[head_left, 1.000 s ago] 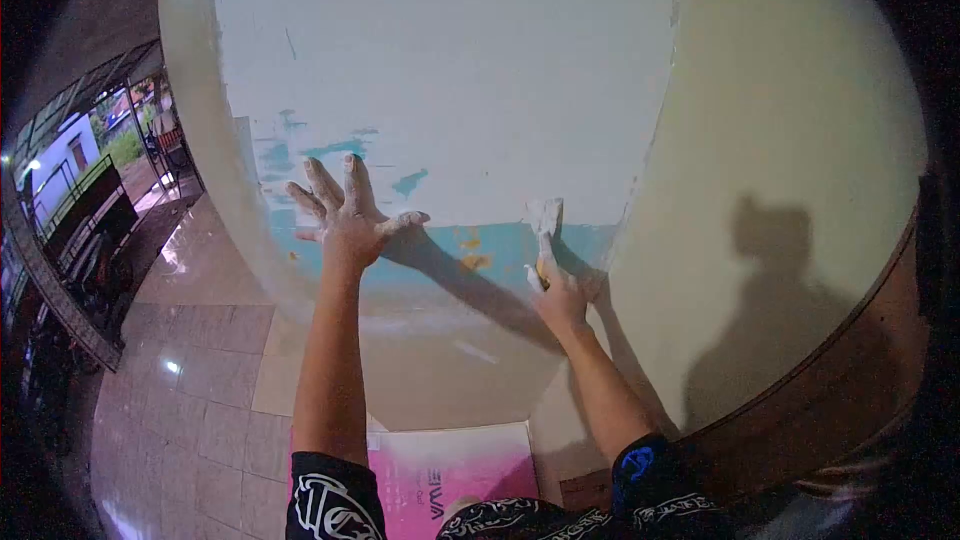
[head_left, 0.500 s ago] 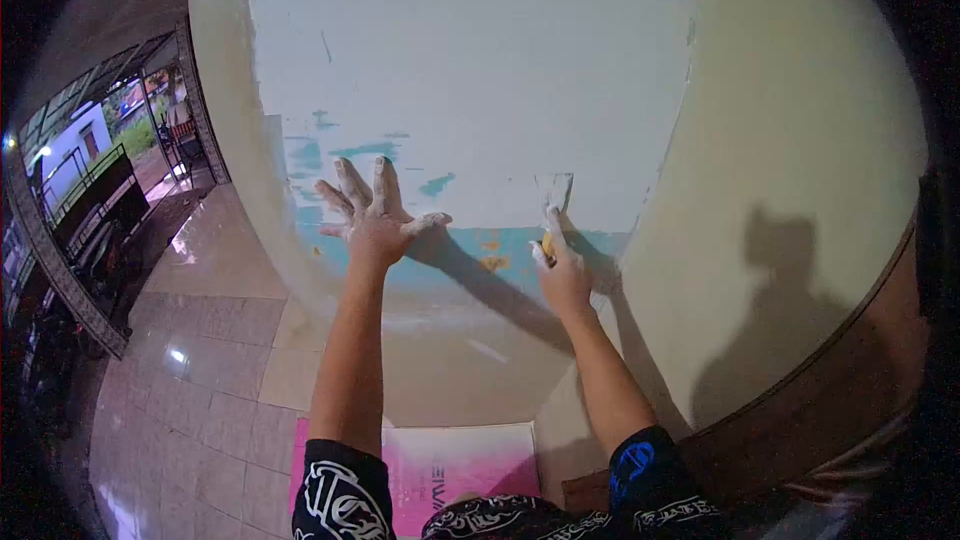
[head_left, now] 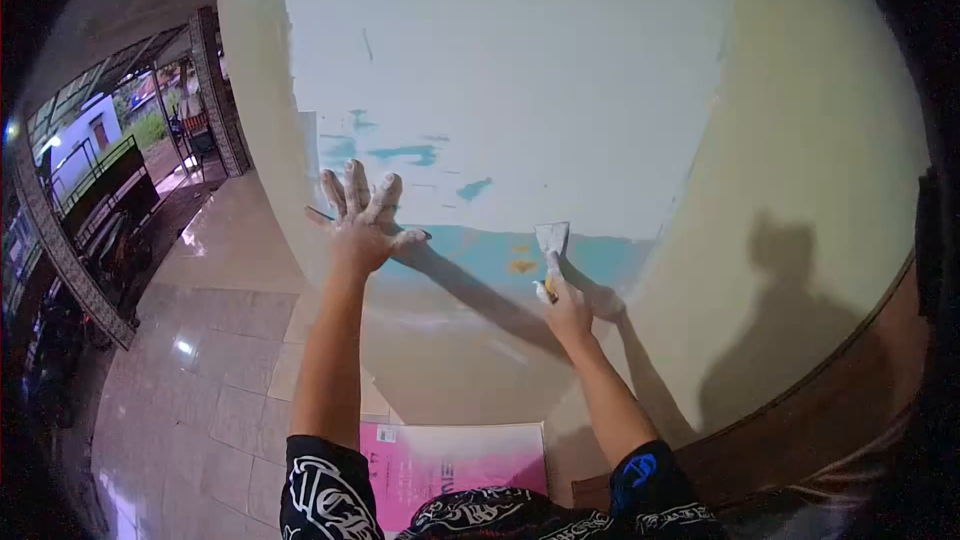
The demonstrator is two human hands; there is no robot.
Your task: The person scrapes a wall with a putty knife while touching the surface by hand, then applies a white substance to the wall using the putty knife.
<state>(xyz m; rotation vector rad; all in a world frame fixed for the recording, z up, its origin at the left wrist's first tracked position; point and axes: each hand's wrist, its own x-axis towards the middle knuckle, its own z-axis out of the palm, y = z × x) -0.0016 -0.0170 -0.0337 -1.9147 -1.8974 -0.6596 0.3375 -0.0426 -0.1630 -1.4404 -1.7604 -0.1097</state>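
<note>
My left hand (head_left: 360, 230), coated in pale dust or filler, is spread with its fingers apart against the wall. Beside it, streaks of turquoise show through the white coating (head_left: 530, 80). In my right hand (head_left: 568, 308) is a putty knife (head_left: 552, 240) with a yellow handle partly covered by my fingers. Its whitish blade points up and overlaps the lower border of the white coating. Below that border runs a turquoise band (head_left: 600, 260) with an orange-brown patch (head_left: 522, 266) left of the knife.
A pink-and-white box or sheet (head_left: 470, 450) lies low in front of me. Grey floor tiles (head_left: 225, 365) extend left toward an opening with metal railings (head_left: 100, 180). Brown trim (head_left: 800, 410) edges the wall at lower right.
My right hand has brought the putty knife down the wall, from within the white area to its lower border. My left hand remains spread, slightly lower on the wall; the view has shifted.
</note>
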